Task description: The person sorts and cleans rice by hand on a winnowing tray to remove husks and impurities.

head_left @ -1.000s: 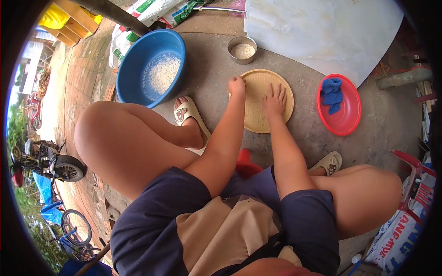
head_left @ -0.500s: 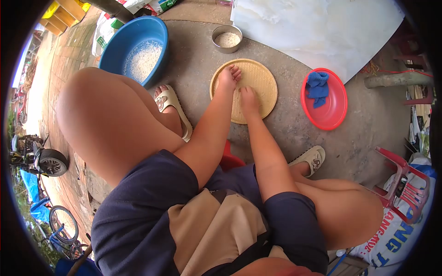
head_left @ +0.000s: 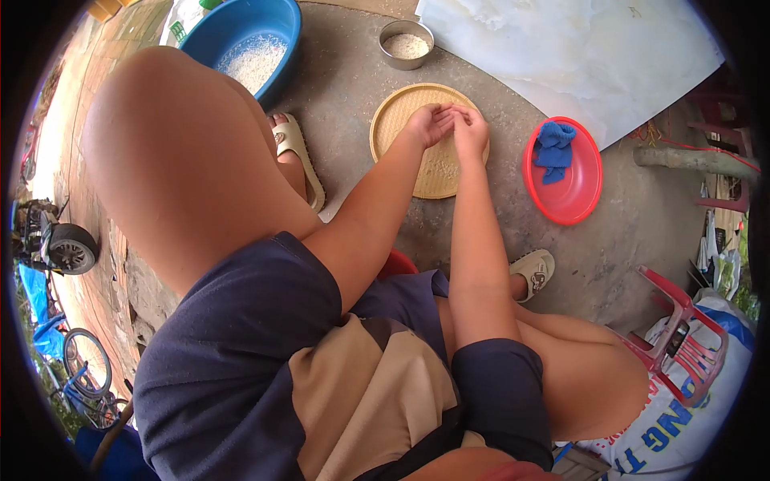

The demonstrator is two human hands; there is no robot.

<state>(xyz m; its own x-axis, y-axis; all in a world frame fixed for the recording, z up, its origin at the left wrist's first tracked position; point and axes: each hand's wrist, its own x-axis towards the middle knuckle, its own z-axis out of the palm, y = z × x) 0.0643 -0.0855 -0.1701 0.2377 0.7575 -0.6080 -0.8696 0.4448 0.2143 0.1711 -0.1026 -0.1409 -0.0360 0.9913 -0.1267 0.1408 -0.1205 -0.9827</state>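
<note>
A round woven tray [head_left: 393,112] lies on the concrete floor, with a few pale grains on its lower part. Over its upper half, my left hand [head_left: 434,123] is palm up with its fingers loosely spread; no held object shows in it. My right hand [head_left: 471,130] touches the fingertips of the left, its own fingers pinched together, and whatever lies between them is too small to make out. Beyond the tray stands a metal bowl [head_left: 407,45] of pale grains.
A blue basin [head_left: 281,24] with white grains is at the upper left. To the right sit a red basin [head_left: 581,180] holding a blue cloth [head_left: 553,152], a white sheet [head_left: 577,56] and a red plastic stool [head_left: 682,329]. My sandalled feet flank the tray.
Both hands have moved right and come together at the fingertips; the left hand has opened. The view has shifted, so the blue basin and metal bowl appear higher.
</note>
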